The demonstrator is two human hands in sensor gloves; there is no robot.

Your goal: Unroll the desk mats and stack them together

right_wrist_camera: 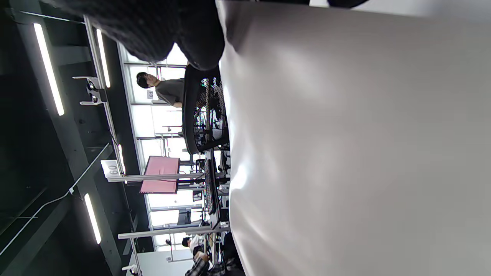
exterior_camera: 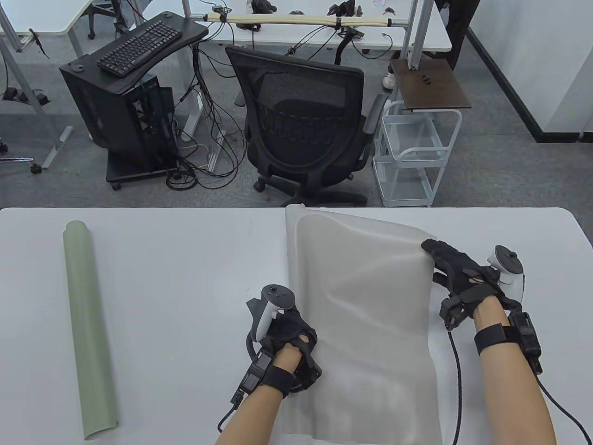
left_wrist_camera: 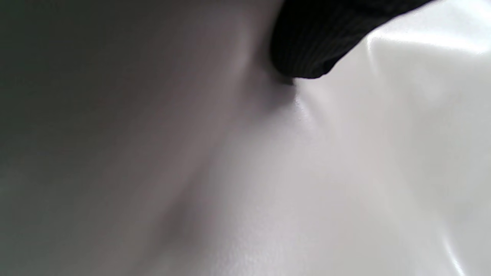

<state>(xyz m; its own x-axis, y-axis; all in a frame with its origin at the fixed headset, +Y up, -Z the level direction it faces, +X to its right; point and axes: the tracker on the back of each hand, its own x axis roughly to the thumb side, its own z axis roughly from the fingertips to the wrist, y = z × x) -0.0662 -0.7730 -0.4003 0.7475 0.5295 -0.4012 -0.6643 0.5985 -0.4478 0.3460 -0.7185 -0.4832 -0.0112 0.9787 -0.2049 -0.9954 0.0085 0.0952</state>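
A white table (exterior_camera: 185, 278) carries two desk mats. The grey mat (exterior_camera: 366, 324) lies on the right half of the table, largely unrolled, its surface rippled and its far portion lifted off the tabletop. Its left edge curls upward near the far rim of the table.

The left hand (exterior_camera: 287, 340) rests on the near left edge of the grey mat, knuckles up, fingers curled under; the table view does not show whether they clench the edge or merely press on it. In the left wrist view one gloved fingertip (left_wrist_camera: 307, 50) touches the mat's pale surface (left_wrist_camera: 307, 172), with a crease at the contact point.

The right hand (exterior_camera: 463, 278) grips the far right corner of the grey mat, fingers extended over the raised edge. The right wrist view shows the gloved fingers (right_wrist_camera: 184, 34) at the top edge of the mat (right_wrist_camera: 345, 153), which fills most of that view.

The green mat (exterior_camera: 88, 329) lies rolled into a tube at the left side of the table, well apart from both hands and from the grey mat, running from the far side toward the near edge.

Beyond the table stand a black office chair (exterior_camera: 305, 125), a white wire cart (exterior_camera: 412, 153) and a keyboard (exterior_camera: 139, 46) on a black stand.
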